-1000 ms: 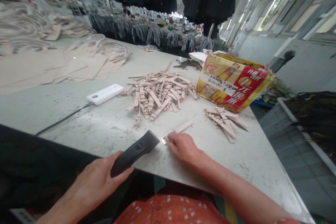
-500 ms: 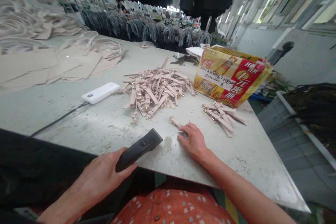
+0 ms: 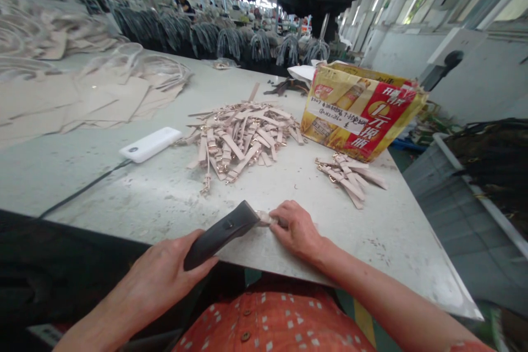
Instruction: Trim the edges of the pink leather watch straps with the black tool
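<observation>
My left hand (image 3: 159, 278) is wrapped round the handle of a black handheld trimmer (image 3: 220, 234), whose flat head points up and right over the table's near edge. My right hand (image 3: 297, 228) pins a beige strap with a gold buckle (image 3: 267, 218) flat on the grey table (image 3: 165, 198), fingers curled over it. The strap's buckle end touches the trimmer head. A big heap of the same beige straps (image 3: 241, 140) lies further back in the middle. A smaller bundle of straps (image 3: 350, 173) sits to the right.
A white power bank (image 3: 150, 144) with a dark cable lies at left. A yellow and red cardboard box (image 3: 358, 113) stands at back right. Beige flat pieces (image 3: 82, 104) cover the far left. A grey bin (image 3: 462, 192) is off the table's right edge.
My right hand pulled the strap back from the table's middle toward the near edge, up against the trimmer head. The left hand kept its hold on the trimmer.
</observation>
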Demonstrator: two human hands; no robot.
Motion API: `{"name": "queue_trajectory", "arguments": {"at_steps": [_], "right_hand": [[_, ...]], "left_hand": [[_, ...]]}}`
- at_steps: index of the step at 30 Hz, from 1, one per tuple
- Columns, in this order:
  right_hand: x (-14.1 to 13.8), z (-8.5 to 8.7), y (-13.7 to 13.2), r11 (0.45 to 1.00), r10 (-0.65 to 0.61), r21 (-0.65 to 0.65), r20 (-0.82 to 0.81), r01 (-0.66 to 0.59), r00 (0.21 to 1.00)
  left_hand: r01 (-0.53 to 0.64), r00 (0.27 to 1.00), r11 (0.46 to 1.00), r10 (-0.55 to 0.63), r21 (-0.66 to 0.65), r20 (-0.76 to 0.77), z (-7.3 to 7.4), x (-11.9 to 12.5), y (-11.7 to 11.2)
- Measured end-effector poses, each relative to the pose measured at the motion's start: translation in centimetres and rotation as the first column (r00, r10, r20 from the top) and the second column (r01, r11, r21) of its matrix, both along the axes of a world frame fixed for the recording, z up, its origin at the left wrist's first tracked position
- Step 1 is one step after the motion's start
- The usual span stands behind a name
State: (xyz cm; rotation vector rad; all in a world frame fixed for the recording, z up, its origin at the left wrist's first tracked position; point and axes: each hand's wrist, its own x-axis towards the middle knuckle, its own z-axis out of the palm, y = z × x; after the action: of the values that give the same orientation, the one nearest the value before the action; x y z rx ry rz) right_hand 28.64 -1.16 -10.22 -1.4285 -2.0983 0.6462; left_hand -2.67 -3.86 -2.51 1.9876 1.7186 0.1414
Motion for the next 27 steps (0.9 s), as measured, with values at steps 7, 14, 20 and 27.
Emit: {"name": "queue_trajectory", "arguments": {"at_steps": [7,14,20,27], "right_hand": [[1.2,-0.1,-1.4,0.997,0.038,-0.064,-0.093,-0.044,0.995],[1.2,0.7,-1.2,0.991,0.079,-0.103,-0.086,-0.087,0.993],[2.0,0.7,-1.1,0.985,0.096,-0.132,-0.106,-0.110,0.990],[2.4,-0.8,-1.0,0.987,0.073,-0.127,-0.192,-0.098,0.979]], "left_hand": [[0.109,0.979,0.982,-0.133,-0.154,-0.153,1.5,1.4,0.4],[0.204,0.930,0.949,-0.265,-0.242,-0.256,3.6,3.7,1.1],[0.262,0.870,0.940,-0.328,-0.216,-0.369,3.8,6.1,1.6],[0.250,0.883,0.946,-0.311,-0.209,-0.352,3.8,7.4,1.7]]}}
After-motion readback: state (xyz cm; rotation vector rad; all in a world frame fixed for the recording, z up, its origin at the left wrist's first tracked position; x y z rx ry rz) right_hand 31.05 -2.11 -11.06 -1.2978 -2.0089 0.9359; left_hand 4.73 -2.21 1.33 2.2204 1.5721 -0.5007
